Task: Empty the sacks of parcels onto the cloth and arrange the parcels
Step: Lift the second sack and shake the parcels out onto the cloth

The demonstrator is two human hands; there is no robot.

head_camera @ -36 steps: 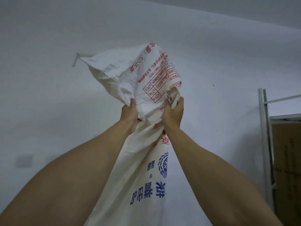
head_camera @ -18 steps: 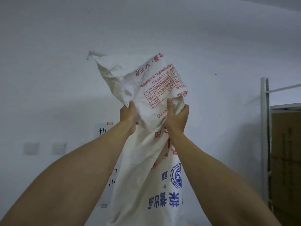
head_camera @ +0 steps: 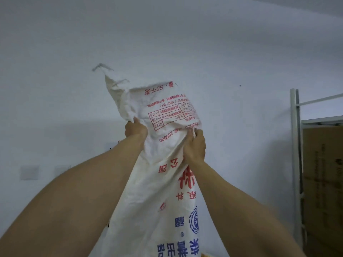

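1. The white woven sack with red and blue print (head_camera: 167, 182) hangs upside down in front of you. Its closed end is up against the white wall and its mouth is below the frame. No parcels or cloth show.
2. Your left hand (head_camera: 135, 129) grips bunched fabric at the sack's left edge. Your right hand (head_camera: 194, 145) pinches a fold at its right edge.
3. Hold both sides level and shake straight down, so that anything left inside should slide out.
4. Steer clear of the grey metal rack post (head_camera: 295, 145) and the brown cardboard box (head_camera: 323, 173) at far right.

White sack (head_camera: 157, 182) printed red and blue; pale wall (head_camera: 185, 43); brown cardboard boxes (head_camera: 323, 173).
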